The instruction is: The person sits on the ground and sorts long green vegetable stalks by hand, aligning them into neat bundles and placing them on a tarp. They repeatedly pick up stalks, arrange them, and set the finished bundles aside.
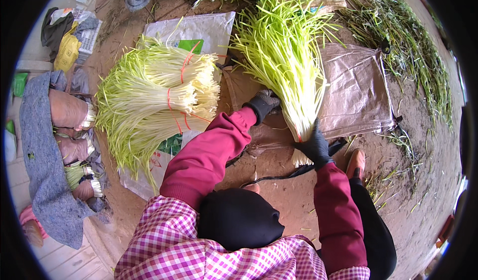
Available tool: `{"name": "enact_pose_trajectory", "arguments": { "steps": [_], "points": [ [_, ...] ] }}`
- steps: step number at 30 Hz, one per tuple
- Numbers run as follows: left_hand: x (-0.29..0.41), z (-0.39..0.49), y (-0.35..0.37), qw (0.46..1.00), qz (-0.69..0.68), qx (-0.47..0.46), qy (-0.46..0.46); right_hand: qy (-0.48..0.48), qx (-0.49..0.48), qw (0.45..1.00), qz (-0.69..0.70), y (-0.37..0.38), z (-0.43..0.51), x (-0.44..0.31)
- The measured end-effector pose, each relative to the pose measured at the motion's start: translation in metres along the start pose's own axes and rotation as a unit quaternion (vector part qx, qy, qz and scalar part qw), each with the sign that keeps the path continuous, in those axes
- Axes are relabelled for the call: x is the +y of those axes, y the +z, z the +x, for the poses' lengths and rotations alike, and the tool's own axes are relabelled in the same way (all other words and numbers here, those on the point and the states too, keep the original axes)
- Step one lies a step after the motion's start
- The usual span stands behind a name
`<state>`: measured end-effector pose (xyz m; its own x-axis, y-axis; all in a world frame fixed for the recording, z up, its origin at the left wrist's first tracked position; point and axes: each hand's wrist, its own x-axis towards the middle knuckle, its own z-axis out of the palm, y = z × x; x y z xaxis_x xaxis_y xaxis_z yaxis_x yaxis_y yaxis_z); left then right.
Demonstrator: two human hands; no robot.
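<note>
My right hand (317, 145), in a dark glove, grips a bundle of long pale-green and white leafy stalks, like garlic greens (295, 78), near its white cut ends. A thin red band shows around the bundle just by that hand. On the bundle's left side is my left hand (264, 101), in a dark dotted glove, with its fingers curled against the stalks; the fingertips are partly hidden. The bundle lies over brown woven sacking (354, 89), leaves pointing away from me. To my left, several red-banded bundles (160, 93) are piled on a printed white sack (209, 22).
A grey felt blanket (48, 156) partly covers wrapped bundles (71, 110) at far left. Loose green leaf waste (407, 48) is heaped at upper right. A black strap (287, 174) lies on the dirt floor near my feet. Clothes rest by a white crate (89, 37).
</note>
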<state>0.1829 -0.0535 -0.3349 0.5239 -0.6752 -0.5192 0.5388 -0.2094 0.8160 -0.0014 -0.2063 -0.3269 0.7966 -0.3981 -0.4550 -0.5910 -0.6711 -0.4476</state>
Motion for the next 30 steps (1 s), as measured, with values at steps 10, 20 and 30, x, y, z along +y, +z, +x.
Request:
{"name": "enact_pose_trajectory", "arguments": {
  "steps": [10,20,30],
  "points": [
    [0.055,-0.029,-0.012,0.987,-0.07,0.09,0.111,-0.072,-0.093,0.858,0.5,-0.018,-0.002,-0.003],
    [0.019,-0.084,0.018,0.997,-0.023,0.075,0.007,0.02,-0.169,0.714,0.68,-0.011,-0.018,-0.018],
    [-0.003,-0.066,0.056,0.999,0.03,-0.004,-0.029,0.009,-0.208,0.692,0.691,-0.002,-0.018,-0.019]
  ]
}}
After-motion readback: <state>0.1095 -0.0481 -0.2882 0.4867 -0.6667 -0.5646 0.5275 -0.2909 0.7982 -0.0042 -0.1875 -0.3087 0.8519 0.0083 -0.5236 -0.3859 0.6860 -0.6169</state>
